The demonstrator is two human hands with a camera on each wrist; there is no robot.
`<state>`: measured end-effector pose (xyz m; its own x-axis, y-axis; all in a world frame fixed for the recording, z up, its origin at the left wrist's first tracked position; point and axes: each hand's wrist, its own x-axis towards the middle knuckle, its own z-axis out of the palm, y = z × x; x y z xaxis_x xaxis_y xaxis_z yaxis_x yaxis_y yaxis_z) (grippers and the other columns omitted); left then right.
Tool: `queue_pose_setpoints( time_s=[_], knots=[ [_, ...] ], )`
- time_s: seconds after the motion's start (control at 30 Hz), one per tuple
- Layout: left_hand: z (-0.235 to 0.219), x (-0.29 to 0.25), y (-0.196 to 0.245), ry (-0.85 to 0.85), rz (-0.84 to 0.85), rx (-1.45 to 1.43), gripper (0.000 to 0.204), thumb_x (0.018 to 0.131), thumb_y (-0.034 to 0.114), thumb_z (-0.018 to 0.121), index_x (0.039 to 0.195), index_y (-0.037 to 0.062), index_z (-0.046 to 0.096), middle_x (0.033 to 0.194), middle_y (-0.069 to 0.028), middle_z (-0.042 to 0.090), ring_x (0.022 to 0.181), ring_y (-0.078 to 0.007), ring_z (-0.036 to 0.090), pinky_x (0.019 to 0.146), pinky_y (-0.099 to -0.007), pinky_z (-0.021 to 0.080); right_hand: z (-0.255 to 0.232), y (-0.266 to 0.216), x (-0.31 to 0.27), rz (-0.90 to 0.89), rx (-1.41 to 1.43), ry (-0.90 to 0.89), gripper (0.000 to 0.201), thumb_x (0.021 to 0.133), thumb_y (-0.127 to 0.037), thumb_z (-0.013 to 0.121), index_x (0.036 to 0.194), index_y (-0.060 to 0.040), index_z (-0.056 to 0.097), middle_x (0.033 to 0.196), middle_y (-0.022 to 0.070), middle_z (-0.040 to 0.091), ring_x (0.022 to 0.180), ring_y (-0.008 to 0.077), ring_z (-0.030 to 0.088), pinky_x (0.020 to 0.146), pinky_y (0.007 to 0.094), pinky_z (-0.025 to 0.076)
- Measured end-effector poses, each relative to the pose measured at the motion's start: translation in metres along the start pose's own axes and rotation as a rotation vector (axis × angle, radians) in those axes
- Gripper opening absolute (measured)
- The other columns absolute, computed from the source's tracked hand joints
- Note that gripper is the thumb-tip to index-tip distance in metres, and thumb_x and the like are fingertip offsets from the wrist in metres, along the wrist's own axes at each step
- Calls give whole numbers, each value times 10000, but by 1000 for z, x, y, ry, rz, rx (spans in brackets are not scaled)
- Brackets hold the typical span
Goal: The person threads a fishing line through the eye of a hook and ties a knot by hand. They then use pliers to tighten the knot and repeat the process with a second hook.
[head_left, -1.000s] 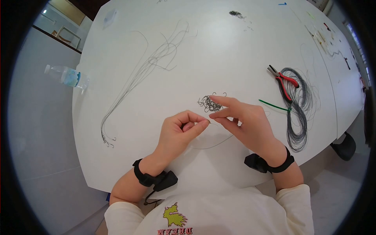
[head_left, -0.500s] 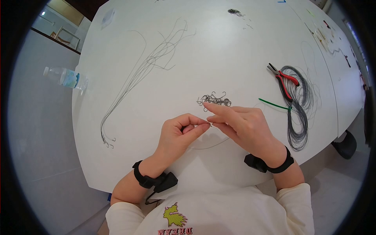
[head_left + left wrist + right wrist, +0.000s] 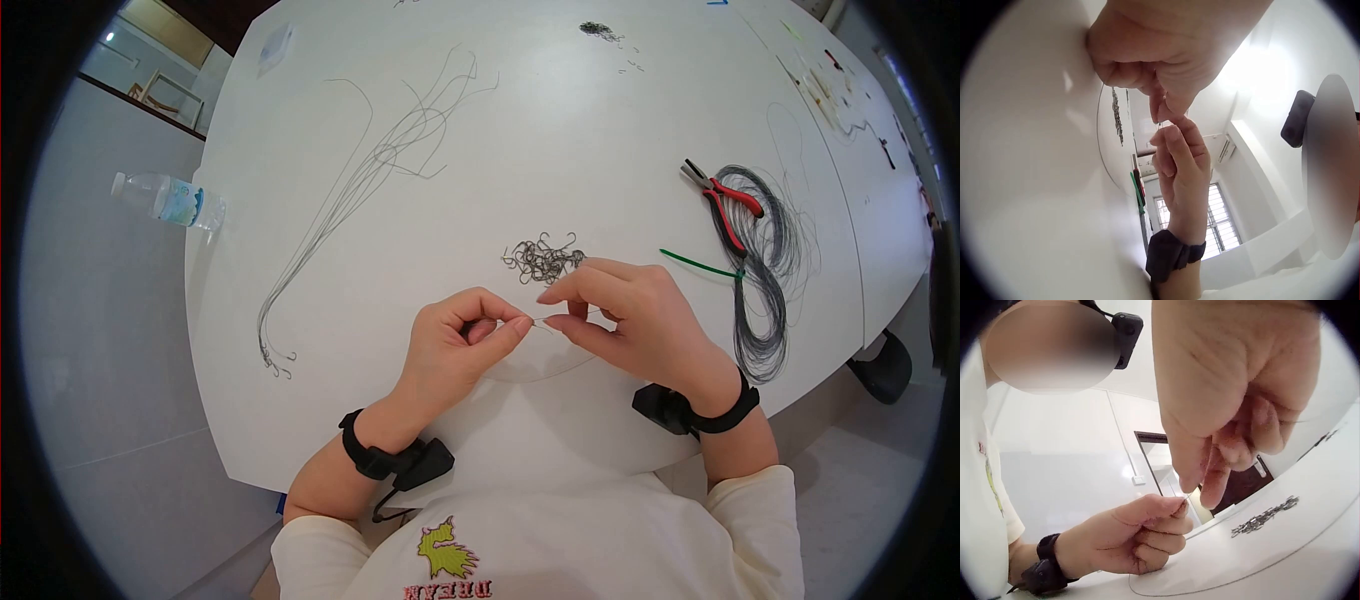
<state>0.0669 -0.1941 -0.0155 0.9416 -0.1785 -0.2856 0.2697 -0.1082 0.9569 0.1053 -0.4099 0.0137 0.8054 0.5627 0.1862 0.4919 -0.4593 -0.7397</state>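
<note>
My left hand (image 3: 455, 340) pinches a thin grey fishing line (image 3: 530, 381) between thumb and index finger, and a short bit of it sticks out past the fingertips. Facing it, my right hand (image 3: 640, 315) has curled fingers, with thumb and index tips close around that short bit. A loop of the line hangs below both hands and passes under the right one. Just beyond the fingertips lies a pile of dark fish hooks (image 3: 540, 258), also seen in the right wrist view as a heap of hooks (image 3: 1265, 517) on the table.
Red-handled pliers (image 3: 728, 215) lie on a coil of grey line (image 3: 762, 330) with a green tie (image 3: 700, 267). At left are lines with hooks (image 3: 330, 212) and a water bottle (image 3: 180, 200). Tiny dark pieces (image 3: 598, 31) sit at the far side.
My right hand went down to the left fingertips, then drew slightly back to the right, its thumb and index finger spreading a little. My left hand stays nearly in place, still pinching.
</note>
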Motion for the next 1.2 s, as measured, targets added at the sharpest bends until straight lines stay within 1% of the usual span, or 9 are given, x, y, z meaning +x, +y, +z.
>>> queue_pose_setpoints(
  time_s=[0.03,0.07,0.13,0.27,0.43,0.57,1.1,1.17,1.2],
  knots=[
    [0,0,0,-1,2,-2,81,885,110,721,860,36,702,658,113,410,631,-6,326,595,-187,288,0,0,0,1,7,-9,143,811,-80,742,938,-80,676,796,54,668,629,193,652,546,297,500],
    [0,0,0,-2,3,-4,77,885,106,721,860,37,701,661,113,414,633,-5,327,595,-187,291,1,0,0,2,7,-8,143,811,-80,742,938,-80,676,796,54,668,629,193,652,546,297,500],
    [0,0,-2,7,9,-11,68,886,98,719,859,38,701,667,114,419,634,-5,328,595,-187,292,4,0,0,5,64,-27,83,819,-66,726,866,-59,658,764,54,644,624,195,644,535,296,490],
    [1,0,-3,27,31,-21,53,892,78,711,856,40,700,684,115,437,641,-2,337,594,-184,295,7,2,0,14,96,-12,68,822,-54,711,854,-50,651,742,54,627,611,193,630,527,297,481],
    [1,0,-2,50,20,-45,39,897,80,717,894,42,721,699,111,481,653,0,354,591,-181,287,6,-2,0,86,158,75,53,831,-63,700,837,-52,648,725,60,635,603,185,617,524,284,470],
    [1,0,-4,44,36,-69,53,901,86,718,928,49,744,704,109,506,650,-5,350,591,-182,275,6,-2,0,91,145,64,47,831,-65,700,829,-57,654,725,58,642,600,182,616,524,281,468],
    [2,-1,-1,35,21,-74,66,892,80,718,936,44,752,677,121,450,636,-6,328,594,-182,269,8,1,0,59,112,45,56,839,-95,706,815,-60,671,716,51,633,575,189,601,528,291,462],
    [1,-1,-3,39,23,-42,48,899,83,715,915,43,738,680,121,442,641,-3,333,596,-180,274,8,1,-1,54,111,48,57,838,-97,708,813,-59,673,707,52,629,566,191,595,525,293,460],
    [1,-1,-4,39,23,-42,48,899,83,715,915,43,738,680,121,442,641,-3,333,596,-180,274,6,2,-1,65,100,1,55,829,-104,716,851,-67,682,746,52,640,585,192,599,532,296,461]
  ],
)
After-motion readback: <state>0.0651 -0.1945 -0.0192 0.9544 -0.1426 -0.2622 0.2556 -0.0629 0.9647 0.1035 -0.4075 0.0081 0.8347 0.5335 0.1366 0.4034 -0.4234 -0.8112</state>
